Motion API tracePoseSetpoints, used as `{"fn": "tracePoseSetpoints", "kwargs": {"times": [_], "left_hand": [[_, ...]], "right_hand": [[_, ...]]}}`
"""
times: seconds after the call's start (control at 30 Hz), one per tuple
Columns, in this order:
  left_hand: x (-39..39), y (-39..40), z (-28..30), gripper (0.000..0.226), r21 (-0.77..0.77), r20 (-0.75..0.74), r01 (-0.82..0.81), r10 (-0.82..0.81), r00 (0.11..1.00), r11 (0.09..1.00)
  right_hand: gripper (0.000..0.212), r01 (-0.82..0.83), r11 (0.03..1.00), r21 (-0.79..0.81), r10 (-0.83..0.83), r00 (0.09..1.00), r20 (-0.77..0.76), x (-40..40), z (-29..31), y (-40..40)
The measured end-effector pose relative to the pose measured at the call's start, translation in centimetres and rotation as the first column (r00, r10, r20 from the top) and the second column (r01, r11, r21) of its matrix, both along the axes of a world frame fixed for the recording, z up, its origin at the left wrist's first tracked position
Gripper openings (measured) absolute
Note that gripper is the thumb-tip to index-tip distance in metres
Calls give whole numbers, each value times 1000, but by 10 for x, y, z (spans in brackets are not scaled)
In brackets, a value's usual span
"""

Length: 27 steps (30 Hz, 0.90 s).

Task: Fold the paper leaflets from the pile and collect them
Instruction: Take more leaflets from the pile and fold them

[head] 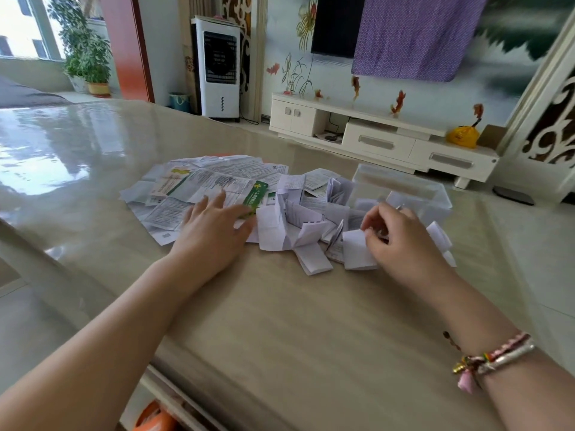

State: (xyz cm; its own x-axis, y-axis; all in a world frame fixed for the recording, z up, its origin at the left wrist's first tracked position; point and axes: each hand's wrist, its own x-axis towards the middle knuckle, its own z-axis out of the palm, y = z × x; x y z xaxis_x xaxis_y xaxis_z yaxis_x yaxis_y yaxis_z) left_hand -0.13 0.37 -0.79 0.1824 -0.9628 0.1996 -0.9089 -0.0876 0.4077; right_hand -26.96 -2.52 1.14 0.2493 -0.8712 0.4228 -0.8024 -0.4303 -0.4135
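Many Leaflets Folded, a Wide Pile Left

Roughly a dozen small white folded leaflets (306,234) lie heaped on the glossy beige table (280,321), some beside the clear plastic box (404,188). The right hand (401,241) pinches one folded white leaflet (357,253). The left hand (214,228) rests flat, fingers straight, on the spread pile of unfolded printed sheets (205,181). I judge the job about halfway done.
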Motion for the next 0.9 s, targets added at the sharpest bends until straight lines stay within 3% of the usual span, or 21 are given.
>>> {"fn": "tracePoseSetpoints", "kwargs": {"times": [0.1, 0.3, 0.5, 0.7, 0.9], "left_hand": [[3, -3, -2, 46, 67, 48, 7, -10, 999, 998], [3, 4, 0, 40, -38, 148, 0, 5, 989, 999], [0, 18, 5, 51, -184, 40, 13, -6, 999, 983], [2, 29, 2, 17, -275, 27, 6, 2, 1000, 961], [18, 41, 5, 12, -411, -229, -159, 67, 971, 898]], "right_hand": [[3, -1, 993, -114, -8, 997, -74, 3, -4, -1], [4, -58, 966, -251, 77, 995, 69, 8, 4, 7], [8, -187, 934, -303, 223, 971, 90, 24, 8, 24], [13, -354, 889, -292, 365, 931, -19, 43, 3, 40], [12, -473, 828, -301, 476, 877, -68, 52, 0, 44]]}}
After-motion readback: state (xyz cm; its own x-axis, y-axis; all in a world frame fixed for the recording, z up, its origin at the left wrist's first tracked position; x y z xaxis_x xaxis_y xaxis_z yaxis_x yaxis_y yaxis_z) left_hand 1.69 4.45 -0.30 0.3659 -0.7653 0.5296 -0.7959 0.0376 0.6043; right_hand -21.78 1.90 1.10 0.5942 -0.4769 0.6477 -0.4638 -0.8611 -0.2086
